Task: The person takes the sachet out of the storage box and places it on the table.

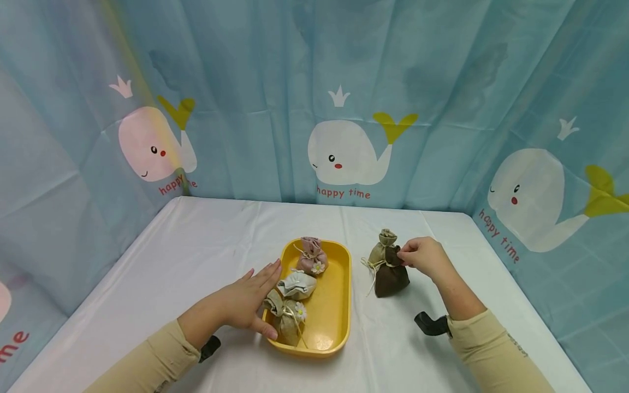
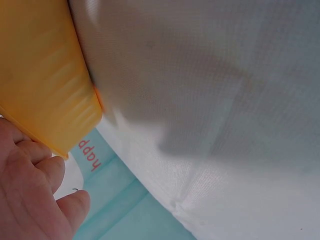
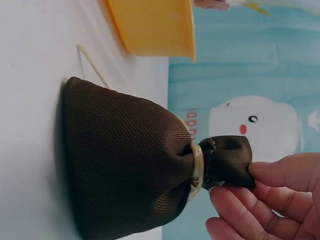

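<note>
My right hand (image 1: 428, 258) pinches the gathered top of a dark brown drawstring pouch (image 3: 125, 160) between thumb and fingers. Its base sits at the white tablecloth, and a pale cord circles its neck. Right behind it stands an olive-green pouch (image 1: 378, 254), partly hidden. My left hand (image 1: 245, 303), fingers straight, rests along the left rim of a yellow tray (image 1: 336, 305). Inside the tray, down its left side, lie a pink pouch (image 1: 312, 256) with a white flower, a white pouch (image 1: 297, 285) and a greenish-beige pouch (image 1: 290, 323) with a flower.
A white cloth (image 1: 211, 245) covers the table. Blue curtains (image 1: 275, 82) printed with whales stand along the back and both sides. A black strap end (image 1: 431, 324) sticks out by the right wrist, another black piece (image 1: 210, 348) by the left.
</note>
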`<action>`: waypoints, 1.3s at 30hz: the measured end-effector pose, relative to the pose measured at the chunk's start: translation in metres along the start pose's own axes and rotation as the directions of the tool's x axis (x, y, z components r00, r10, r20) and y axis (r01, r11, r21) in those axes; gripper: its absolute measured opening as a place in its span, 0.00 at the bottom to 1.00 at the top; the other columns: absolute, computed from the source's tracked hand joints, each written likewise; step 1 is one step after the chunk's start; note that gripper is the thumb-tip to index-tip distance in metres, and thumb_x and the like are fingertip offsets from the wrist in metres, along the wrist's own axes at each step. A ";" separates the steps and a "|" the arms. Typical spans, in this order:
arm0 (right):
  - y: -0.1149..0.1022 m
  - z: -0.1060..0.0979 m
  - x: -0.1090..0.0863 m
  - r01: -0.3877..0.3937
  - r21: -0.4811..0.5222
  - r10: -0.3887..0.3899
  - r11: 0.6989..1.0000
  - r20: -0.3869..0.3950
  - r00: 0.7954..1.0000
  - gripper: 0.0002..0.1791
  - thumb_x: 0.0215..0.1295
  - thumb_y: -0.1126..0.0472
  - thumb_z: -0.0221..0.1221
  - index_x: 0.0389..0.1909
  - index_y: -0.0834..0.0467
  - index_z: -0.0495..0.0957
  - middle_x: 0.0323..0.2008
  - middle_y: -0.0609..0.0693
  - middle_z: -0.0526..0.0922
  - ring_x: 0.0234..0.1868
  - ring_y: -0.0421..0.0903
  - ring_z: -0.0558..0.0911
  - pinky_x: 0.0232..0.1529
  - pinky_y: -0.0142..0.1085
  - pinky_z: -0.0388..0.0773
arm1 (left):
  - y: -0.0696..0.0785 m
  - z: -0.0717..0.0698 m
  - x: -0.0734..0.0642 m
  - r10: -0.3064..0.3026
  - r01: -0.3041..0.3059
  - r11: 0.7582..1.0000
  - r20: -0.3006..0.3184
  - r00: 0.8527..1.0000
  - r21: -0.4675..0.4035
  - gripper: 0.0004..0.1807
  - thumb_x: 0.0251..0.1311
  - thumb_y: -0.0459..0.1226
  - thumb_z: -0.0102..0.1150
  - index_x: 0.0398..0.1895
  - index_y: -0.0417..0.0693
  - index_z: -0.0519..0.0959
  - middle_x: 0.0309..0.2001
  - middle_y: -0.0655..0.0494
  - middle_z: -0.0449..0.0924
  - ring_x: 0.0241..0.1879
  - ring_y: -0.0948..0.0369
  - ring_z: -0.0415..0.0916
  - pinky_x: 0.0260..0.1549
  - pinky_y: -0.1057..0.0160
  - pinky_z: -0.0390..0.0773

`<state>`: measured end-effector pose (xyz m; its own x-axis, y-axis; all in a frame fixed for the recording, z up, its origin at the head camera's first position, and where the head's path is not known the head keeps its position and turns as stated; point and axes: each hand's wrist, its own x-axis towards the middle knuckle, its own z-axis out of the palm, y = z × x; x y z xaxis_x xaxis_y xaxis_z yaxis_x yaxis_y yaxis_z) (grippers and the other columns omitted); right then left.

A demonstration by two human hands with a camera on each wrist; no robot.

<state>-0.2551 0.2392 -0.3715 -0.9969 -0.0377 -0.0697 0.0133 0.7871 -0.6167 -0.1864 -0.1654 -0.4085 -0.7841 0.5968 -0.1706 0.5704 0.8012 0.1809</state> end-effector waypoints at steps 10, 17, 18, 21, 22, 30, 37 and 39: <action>-0.015 -0.015 0.001 0.086 -0.038 -0.089 0.996 -0.063 0.994 0.13 0.60 0.54 0.58 0.38 0.58 0.81 0.38 0.55 0.83 0.42 0.54 0.78 0.38 0.46 0.75 | 0.001 -0.002 0.000 0.007 -0.007 1.000 -0.001 1.000 0.001 0.72 0.27 0.78 0.48 0.72 0.45 0.37 0.73 0.50 0.31 0.71 0.55 0.33 0.65 0.45 0.44; -0.047 -0.012 -0.002 0.177 0.054 -0.176 0.983 -0.028 0.984 0.14 0.60 0.56 0.59 0.44 0.59 0.80 0.40 0.53 0.83 0.44 0.51 0.79 0.43 0.45 0.76 | 0.001 -0.002 -0.001 0.006 -0.006 1.000 0.010 1.000 0.004 0.72 0.27 0.78 0.47 0.72 0.45 0.36 0.73 0.50 0.30 0.71 0.55 0.33 0.65 0.45 0.44; -0.052 -0.011 -0.004 0.194 0.066 -0.192 0.979 -0.023 0.981 0.13 0.60 0.57 0.59 0.44 0.59 0.80 0.40 0.53 0.83 0.44 0.50 0.80 0.43 0.44 0.77 | 0.001 -0.002 -0.001 0.005 -0.005 1.000 0.011 1.000 0.003 0.72 0.27 0.78 0.47 0.72 0.45 0.36 0.73 0.50 0.30 0.71 0.54 0.33 0.65 0.45 0.44; -0.069 -0.005 -0.010 0.243 0.093 -0.244 0.966 -0.004 0.970 0.13 0.59 0.58 0.61 0.42 0.58 0.81 0.39 0.51 0.84 0.42 0.48 0.81 0.43 0.41 0.78 | 0.001 -0.002 -0.001 0.001 -0.001 1.000 0.012 1.000 -0.001 0.72 0.27 0.78 0.48 0.72 0.45 0.36 0.73 0.50 0.30 0.71 0.55 0.33 0.65 0.46 0.44; -0.075 -0.002 -0.011 0.258 0.098 -0.259 0.961 0.001 0.966 0.12 0.58 0.58 0.61 0.42 0.58 0.81 0.38 0.51 0.84 0.41 0.47 0.81 0.42 0.40 0.78 | 0.001 -0.002 -0.001 -0.001 0.001 1.000 0.013 1.000 0.001 0.72 0.27 0.78 0.48 0.72 0.45 0.36 0.73 0.50 0.30 0.71 0.56 0.32 0.65 0.46 0.44; -0.106 0.022 -0.017 0.327 0.133 -0.340 0.936 0.084 0.937 0.09 0.55 0.59 0.64 0.38 0.56 0.82 0.36 0.48 0.84 0.37 0.43 0.82 0.40 0.36 0.79 | 0.001 -0.004 0.000 0.001 -0.001 1.000 0.019 1.000 0.002 0.72 0.28 0.77 0.49 0.72 0.45 0.36 0.73 0.50 0.30 0.70 0.56 0.32 0.65 0.45 0.44; -0.121 0.045 -0.017 0.370 0.166 -0.396 0.914 0.165 0.903 0.09 0.55 0.60 0.64 0.38 0.56 0.83 0.33 0.44 0.83 0.35 0.39 0.81 0.37 0.34 0.78 | 0.001 -0.002 0.001 0.001 -0.001 1.000 0.028 1.000 0.000 0.72 0.28 0.77 0.48 0.72 0.45 0.36 0.73 0.50 0.30 0.71 0.55 0.32 0.65 0.45 0.44; -0.126 0.050 -0.018 0.386 0.177 -0.416 0.905 0.194 0.888 0.09 0.56 0.60 0.63 0.38 0.56 0.83 0.32 0.43 0.83 0.35 0.38 0.80 0.37 0.33 0.78 | 0.000 -0.002 0.001 0.003 -0.003 1.000 0.025 1.000 -0.001 0.72 0.28 0.77 0.48 0.72 0.45 0.36 0.73 0.50 0.30 0.71 0.55 0.32 0.65 0.45 0.44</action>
<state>-0.2344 0.1097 -0.3318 -0.8758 -0.4808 0.0427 -0.3587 0.5890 -0.7242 -0.1874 -0.1647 -0.4064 -0.7762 0.6000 -0.1939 0.5725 0.7995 0.1819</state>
